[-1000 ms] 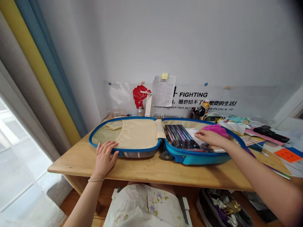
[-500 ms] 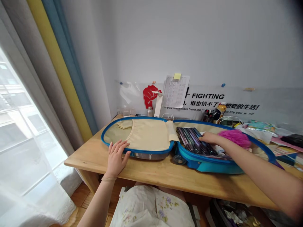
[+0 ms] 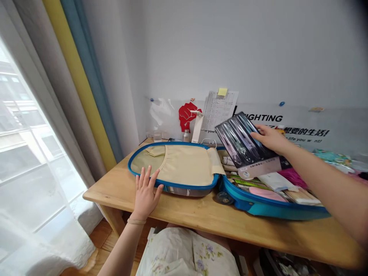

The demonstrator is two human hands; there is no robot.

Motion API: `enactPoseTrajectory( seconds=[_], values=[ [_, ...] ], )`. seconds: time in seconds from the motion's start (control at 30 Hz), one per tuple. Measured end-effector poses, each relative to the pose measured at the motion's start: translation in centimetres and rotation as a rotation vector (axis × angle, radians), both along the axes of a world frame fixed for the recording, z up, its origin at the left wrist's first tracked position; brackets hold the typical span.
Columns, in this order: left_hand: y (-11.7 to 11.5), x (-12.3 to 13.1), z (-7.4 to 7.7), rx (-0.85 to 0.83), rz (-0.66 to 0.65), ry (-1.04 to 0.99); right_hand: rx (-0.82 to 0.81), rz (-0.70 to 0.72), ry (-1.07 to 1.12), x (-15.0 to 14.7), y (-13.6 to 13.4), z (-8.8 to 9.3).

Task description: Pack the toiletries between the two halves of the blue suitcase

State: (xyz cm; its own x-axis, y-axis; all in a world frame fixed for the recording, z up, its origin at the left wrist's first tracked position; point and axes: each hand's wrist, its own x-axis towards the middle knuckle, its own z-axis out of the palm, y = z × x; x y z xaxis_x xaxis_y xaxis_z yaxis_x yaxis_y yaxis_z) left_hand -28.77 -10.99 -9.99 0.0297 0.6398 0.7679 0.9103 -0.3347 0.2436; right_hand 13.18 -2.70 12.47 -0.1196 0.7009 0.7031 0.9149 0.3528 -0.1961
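A small suitcase with a blue rim [image 3: 184, 188] lies open on the table. My right hand [image 3: 268, 138] grips the edge of a flat dark pack [image 3: 244, 140] with several long, shiny, rounded-ended items under clear plastic; their kind I cannot make out. Tilted, the pack hangs above the suitcase's right half. Below it in that half are a pink flat item [image 3: 267, 193], a white packet [image 3: 277, 180] and magenta netting [image 3: 293, 178]. My left hand [image 3: 146, 195], fingers spread, is at the near rim of the left half, which has a cream lining [image 3: 186, 165].
Along the wall stand a small bottle [image 3: 186, 135] and a white lamp-like stand [image 3: 197, 128]. A paper sheet [image 3: 220, 109] hangs on the wall. Curtains [image 3: 77, 76] are at left, a bin [image 3: 287, 262] under the wooden table [image 3: 184, 214].
My right hand has lifted the dark pack up out of the suitcase's right half, uncovering the things beneath. My left hand stays at the rim, its fingers more spread.
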Motion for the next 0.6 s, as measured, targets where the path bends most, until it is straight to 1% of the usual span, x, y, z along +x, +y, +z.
enactPoseTrajectory(
  seconds=[0.07,0.13,0.2,0.27,0.33,0.43,0.53,0.6],
  values=[
    [-0.2,0.0,0.1,-0.004,-0.004,-0.001,-0.098,0.086,-0.024,-1.9,1.4,1.6],
    [-0.3,0.1,0.1,-0.009,-0.007,0.005,-0.212,0.191,-0.056,-4.5,3.0,2.7],
    [-0.3,0.0,0.1,-0.009,-0.006,0.013,-0.318,0.288,-0.109,-7.7,4.5,3.0],
    [-0.2,0.0,0.0,-0.002,-0.001,0.019,-0.420,0.366,-0.194,-11.2,5.9,2.6],
    [-0.1,0.0,-0.2,0.004,0.000,0.031,-0.505,0.425,-0.271,-14.8,7.4,1.3],
    [-0.1,-0.1,-0.3,0.012,0.002,0.051,-0.575,0.453,-0.307,-19.6,9.8,-1.5],
    [-0.2,0.0,-0.2,0.023,0.017,0.064,-0.625,0.460,-0.334,-23.2,12.4,-4.5],
    [-0.2,0.0,-0.1,0.028,0.026,0.076,-0.641,0.469,-0.357,-24.9,13.7,-6.4]
  ],
)
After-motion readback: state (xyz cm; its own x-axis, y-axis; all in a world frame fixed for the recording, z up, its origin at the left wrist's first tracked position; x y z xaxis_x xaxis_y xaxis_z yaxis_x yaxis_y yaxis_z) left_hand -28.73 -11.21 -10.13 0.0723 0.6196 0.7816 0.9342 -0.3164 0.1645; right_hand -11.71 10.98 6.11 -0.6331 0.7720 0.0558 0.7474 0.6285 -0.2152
